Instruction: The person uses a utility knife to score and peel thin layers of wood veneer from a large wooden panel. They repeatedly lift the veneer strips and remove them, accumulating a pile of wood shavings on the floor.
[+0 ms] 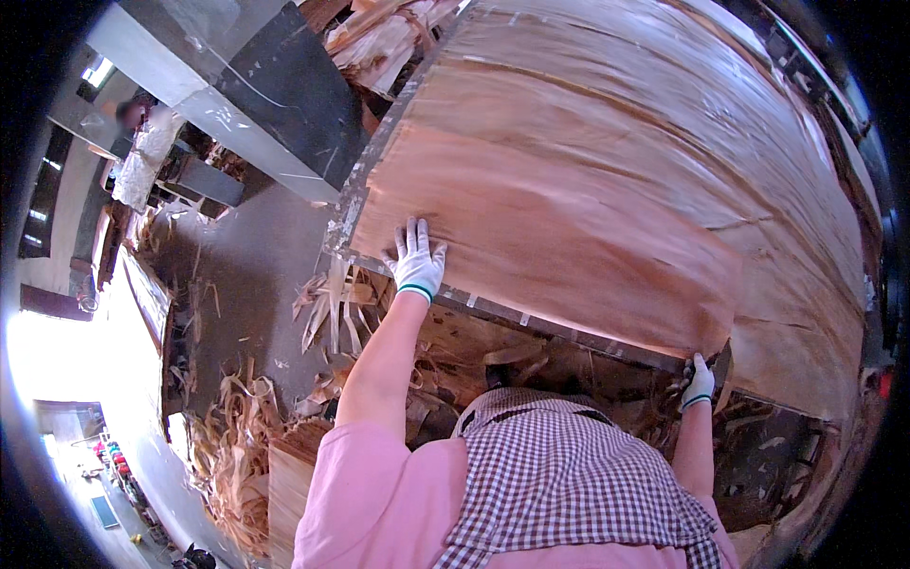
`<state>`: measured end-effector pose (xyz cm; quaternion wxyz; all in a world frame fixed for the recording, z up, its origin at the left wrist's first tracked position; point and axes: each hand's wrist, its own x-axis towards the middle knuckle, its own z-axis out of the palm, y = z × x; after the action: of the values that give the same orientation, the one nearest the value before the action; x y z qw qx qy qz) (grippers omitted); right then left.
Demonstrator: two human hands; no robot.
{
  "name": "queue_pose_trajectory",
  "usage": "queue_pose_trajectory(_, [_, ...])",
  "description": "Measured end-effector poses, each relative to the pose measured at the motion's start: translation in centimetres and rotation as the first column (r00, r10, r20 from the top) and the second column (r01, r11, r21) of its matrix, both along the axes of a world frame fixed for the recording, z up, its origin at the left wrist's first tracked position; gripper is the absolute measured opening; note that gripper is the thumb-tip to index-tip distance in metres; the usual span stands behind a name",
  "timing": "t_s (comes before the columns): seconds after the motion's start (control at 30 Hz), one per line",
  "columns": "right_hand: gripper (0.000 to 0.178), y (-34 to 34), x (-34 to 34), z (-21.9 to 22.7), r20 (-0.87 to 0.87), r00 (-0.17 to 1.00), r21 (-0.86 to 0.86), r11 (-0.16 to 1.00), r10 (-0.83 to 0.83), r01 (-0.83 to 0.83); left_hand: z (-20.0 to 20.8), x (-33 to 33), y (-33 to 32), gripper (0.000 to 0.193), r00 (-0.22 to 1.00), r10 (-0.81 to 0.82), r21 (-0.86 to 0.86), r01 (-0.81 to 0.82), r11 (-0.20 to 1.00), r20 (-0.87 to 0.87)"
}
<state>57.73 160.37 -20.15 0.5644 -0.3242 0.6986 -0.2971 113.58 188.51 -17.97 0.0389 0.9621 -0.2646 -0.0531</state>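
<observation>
A reddish wood veneer sheet [559, 237] lies over the near left part of a wide worktable. Paler, wrinkled veneer [607, 100] spreads beyond it and to the right. My left hand [417, 260], in a white glove with a green cuff, rests flat on the reddish sheet near its left corner, fingers spread. At the near right corner of that sheet, my gloved right hand [699, 382] is closed around the edge, thumb on top. Its other fingers are partly hidden at the table's dark edge [526, 321].
Torn veneer strips [242, 455] heap on the floor at the left, with more scraps [339, 308] under the table's left corner. A grey pillar [284, 104] stands close to the table's far left. Another person [137, 119] is in the left background.
</observation>
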Motion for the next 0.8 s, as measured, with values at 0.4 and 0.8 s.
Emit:
queue_pose_trajectory(0.4, [0.029,5.4,6.5,3.9,-0.223,0.849,-0.182,0.835,0.479,-0.519,-3.8,5.9,6.2,0.05,0.866,0.484,-0.664,-0.435,0.608,-0.125])
queue_pose_trajectory(0.8, [0.035,5.2,8.0,4.4,-0.824,0.293,-0.009,0.508,0.484,-0.861,-3.6,10.7,10.0,0.011,0.554,0.108,-0.564,-0.806,-0.181,-0.825])
